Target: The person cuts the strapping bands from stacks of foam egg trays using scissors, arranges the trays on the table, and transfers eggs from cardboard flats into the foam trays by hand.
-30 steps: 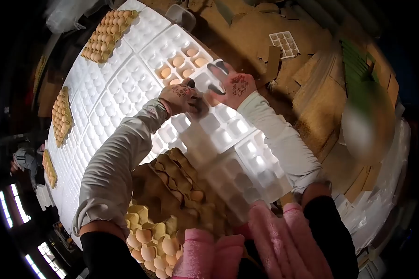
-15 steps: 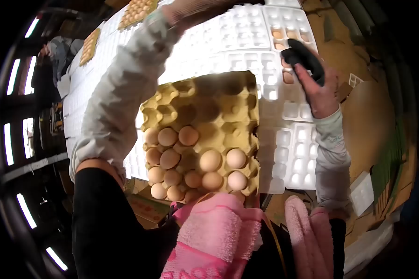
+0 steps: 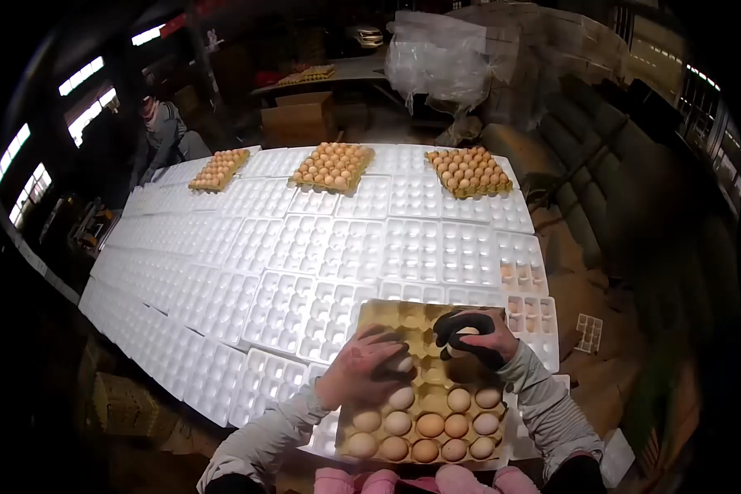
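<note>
A cardboard egg tray [image 3: 431,372] lies close to my body, its near rows filled with eggs and several far cups bare. My left hand [image 3: 364,366] is over the tray's left side, fingers curled round a pale egg [image 3: 401,362]. Over the tray's upper right, my right hand [image 3: 477,336], with black covering on its fingers, is closed on another egg [image 3: 468,332]. Beyond and beside the tray are white plastic trays [image 3: 350,247] with square cups. A few cups at the right hold eggs [image 3: 523,276].
Three full egg trays [image 3: 332,167] stand along the table's far edge. Another person [image 3: 169,132] is at the far left. A cardboard box [image 3: 299,118] and wrapped plastic bundles [image 3: 436,62] are behind. A small white tray [image 3: 588,333] lies off the table's right side.
The view has lifted to show the whole table. My left arm has drawn back from the far side, and both hands have come over the cardboard tray and now hold eggs.
</note>
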The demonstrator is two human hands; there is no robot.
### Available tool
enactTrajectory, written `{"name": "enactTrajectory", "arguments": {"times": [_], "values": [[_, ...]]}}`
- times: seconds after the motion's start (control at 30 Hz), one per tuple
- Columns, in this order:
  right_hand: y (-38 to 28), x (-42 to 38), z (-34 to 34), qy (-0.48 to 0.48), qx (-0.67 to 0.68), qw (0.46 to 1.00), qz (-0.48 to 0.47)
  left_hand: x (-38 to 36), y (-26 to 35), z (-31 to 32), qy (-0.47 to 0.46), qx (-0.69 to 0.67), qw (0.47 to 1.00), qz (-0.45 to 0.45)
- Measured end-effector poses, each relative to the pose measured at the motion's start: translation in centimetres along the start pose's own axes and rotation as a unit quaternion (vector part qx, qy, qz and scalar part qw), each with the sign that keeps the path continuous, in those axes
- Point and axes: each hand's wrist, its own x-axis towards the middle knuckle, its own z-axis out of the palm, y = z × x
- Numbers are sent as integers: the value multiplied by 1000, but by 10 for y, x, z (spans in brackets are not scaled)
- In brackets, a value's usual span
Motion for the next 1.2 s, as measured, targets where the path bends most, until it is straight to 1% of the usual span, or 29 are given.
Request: {"name": "enactTrajectory", "arguments": {"times": [0.03, 0.07, 0.1, 0.13, 0.2, 0.23, 0.27, 0.3, 0.33, 0.4, 0.43, 0.47, 0.57, 0.6, 0.63, 0.67, 0.73, 0.77, 0.8, 0.83, 0.87, 0.93, 1.0, 1.03, 1.07, 1.1, 1.13, 1.17, 1.2], "values": [[4, 13, 10, 34, -159, 987, -8, -17, -4, -3, 91, -165, 978, -90], [-9, 28, 42, 28, -204, 974, 96, -31, -11, -8, 173, -326, 913, -173], [2, 45, 66, 26, -430, 902, 29, -42, -10, -27, 225, -511, 789, -256], [15, 55, 87, 21, -625, 779, -38, -53, -12, -34, 268, -611, 710, -226], [14, 64, 118, -67, -708, 700, 69, -80, -23, -38, 196, -448, 842, -228], [11, 70, 129, -106, -743, 650, 119, -84, -18, -31, 161, -441, 818, -331], [16, 69, 126, -68, -697, 712, 59, -76, 5, -36, 83, -141, 938, -305], [27, 60, 109, -33, -640, 767, 4, -73, 21, -30, 25, 112, 962, -247], [38, 50, 92, 4, -576, 816, -48, -69, 32, -20, -37, 198, 949, -242], [39, 38, 64, 79, -249, 963, -72, -68, 28, 16, -21, 221, 948, -229], [27, 28, 60, 74, 23, 996, -35, -65, 25, 20, -14, 225, 948, -226], [17, 21, 65, 39, 158, 985, -59, -61, 26, 17, -30, 195, 946, -257], [7, 8, 68, 94, 176, 980, -22, -71, 23, 9, 26, 138, 960, -241], [-10, -3, 75, 72, 126, 989, 27, -74, 23, 0, 67, 23, 970, -235], [-4, -6, 64, 93, -31, 995, 3, -86, 16, -10, 92, -204, 927, -300], [-10, -13, 81, 77, -268, 959, -45, -91, 8, -21, 117, -411, 833, -352], [-9, -25, 102, 29, -690, 721, -65, -93, 11, -37, 180, -526, 782, -281], [-4, -27, 119, 12, -791, 612, 9, -95, 4, -37, 127, -515, 804, -269], [0, -22, 128, 6, -802, 597, 31, -92, 2, -37, 59, -500, 820, -273], [3, -10, 130, -34, -822, 563, 74, -84, 8, -32, 11, -292, 942, -163], [6, 2, 128, -75, -839, 525, 117, -73, 20, -27, -34, -63, 997, -39], [-1, 9, 130, -93, -821, 544, 146, -62, 39, -20, -170, 180, 969, -17], [7, -1, 113, -44, -779, 620, 76, -50, 46, -27, -221, 228, 948, -7], [11, -13, 103, 64, -692, 718, 22, -51, 40, -24, -203, 208, 956, 27], [31, -19, 72, 111, -490, 864, -38, -47, 43, -25, -202, 181, 962, 17], [22, -41, 65, 161, -155, 975, -1, -47, 40, -26, -192, 148, 970, 14], [14, -61, 55, 144, 88, 985, -16, -48, 34, -28, -197, 70, 977, -33], [6, -80, 46, 131, 326, 936, -24, -42, 35, -34, -188, -97, 968, -135], [19, -98, 28, 167, 349, 919, -75, -35, 22, -26, -108, -312, 934, -136]]}}
